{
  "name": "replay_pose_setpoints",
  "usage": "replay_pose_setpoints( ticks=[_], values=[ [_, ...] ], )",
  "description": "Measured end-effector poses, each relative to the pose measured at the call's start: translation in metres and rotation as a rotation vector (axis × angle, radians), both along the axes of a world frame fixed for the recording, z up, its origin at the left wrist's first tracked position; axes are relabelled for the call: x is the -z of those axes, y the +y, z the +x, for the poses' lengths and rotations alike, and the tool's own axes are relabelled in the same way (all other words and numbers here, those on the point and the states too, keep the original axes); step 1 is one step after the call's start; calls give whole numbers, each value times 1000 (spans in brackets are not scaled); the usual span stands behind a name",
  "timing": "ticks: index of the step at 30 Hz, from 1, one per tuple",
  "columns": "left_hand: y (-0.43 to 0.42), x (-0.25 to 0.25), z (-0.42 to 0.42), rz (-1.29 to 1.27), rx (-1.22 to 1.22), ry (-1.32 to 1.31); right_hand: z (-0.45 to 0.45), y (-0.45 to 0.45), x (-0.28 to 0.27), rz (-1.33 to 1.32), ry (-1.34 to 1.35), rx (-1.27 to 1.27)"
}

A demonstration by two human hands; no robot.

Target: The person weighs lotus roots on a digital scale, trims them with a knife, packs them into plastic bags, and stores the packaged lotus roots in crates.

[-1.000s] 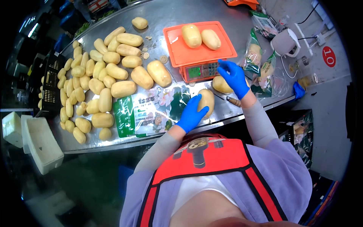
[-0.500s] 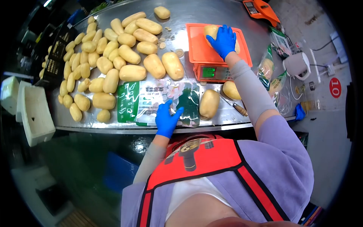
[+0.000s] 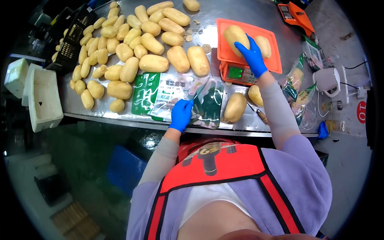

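A lotus root (image 3: 236, 40) is in my right hand (image 3: 252, 55), whose blue-gloved fingers and thumb close around its lower right side. It is over the orange tray of the scale (image 3: 276, 66), and a second lotus root (image 3: 263, 47) lies on that tray just right of it. My left hand (image 3: 182, 114), also gloved in blue, is closed at the near edge of the printed plastic bags (image 3: 164, 94), gripping the top bag; its fingertips are partly hidden. Right of the bags lie a large lotus root (image 3: 235, 107) and a smaller lotus root (image 3: 256, 95).
Many lotus roots (image 3: 154, 63) cover the left of the metal table (image 3: 100, 116). A wooden-handled tool (image 3: 262, 115) lies near the front edge. Filled bags (image 3: 294, 82) stand at right, with another orange scale (image 3: 296, 18) behind. A black crate (image 3: 74, 36) and white foam box (image 3: 45, 98) are left.
My right hand has shifted from lying over the lotus roots on the scale to grasping one, now tilted. My left hand's spread fingers have drawn together on the bag. The view has shifted.
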State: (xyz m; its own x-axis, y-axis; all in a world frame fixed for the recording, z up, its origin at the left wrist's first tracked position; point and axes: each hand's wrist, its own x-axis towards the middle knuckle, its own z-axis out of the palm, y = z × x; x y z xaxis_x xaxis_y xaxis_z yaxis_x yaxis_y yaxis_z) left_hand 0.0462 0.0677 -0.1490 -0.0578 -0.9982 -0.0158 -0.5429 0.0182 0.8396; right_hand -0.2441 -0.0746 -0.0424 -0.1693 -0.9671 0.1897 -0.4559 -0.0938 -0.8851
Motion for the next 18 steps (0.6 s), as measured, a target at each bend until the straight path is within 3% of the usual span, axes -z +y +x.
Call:
replay_pose_setpoints(
  ticks=[2, 4, 6, 7, 9, 11, 12, 14, 18],
  values=[
    [-1, 4, 8, -21, -9, 60, 16, 37, -7, 179, -488, -170],
    [-4, -4, 11, 193, 16, 178, 35, 74, -17, 432, -877, -293],
    [-4, -12, 9, 204, -25, 233, 50, 95, 16, 603, -1162, -353],
    [-5, -11, 10, 273, -33, 222, 52, 106, 23, 753, -1187, -438],
    [-4, -8, 6, 340, -40, 210, 64, 120, 36, 805, -1232, -406],
    [6, -5, -9, -150, -24, -126, 68, 128, 51, 838, -1321, -354],
    [8, -15, -16, -152, -27, -124, 69, 130, 48, 838, -1318, -357],
    [13, -34, -28, -179, 85, -431, 71, 132, 40, 815, -1369, -392],
    [14, -14, -34, -230, 126, -522, 68, 132, 49, 832, -1367, -372]
  ],
)
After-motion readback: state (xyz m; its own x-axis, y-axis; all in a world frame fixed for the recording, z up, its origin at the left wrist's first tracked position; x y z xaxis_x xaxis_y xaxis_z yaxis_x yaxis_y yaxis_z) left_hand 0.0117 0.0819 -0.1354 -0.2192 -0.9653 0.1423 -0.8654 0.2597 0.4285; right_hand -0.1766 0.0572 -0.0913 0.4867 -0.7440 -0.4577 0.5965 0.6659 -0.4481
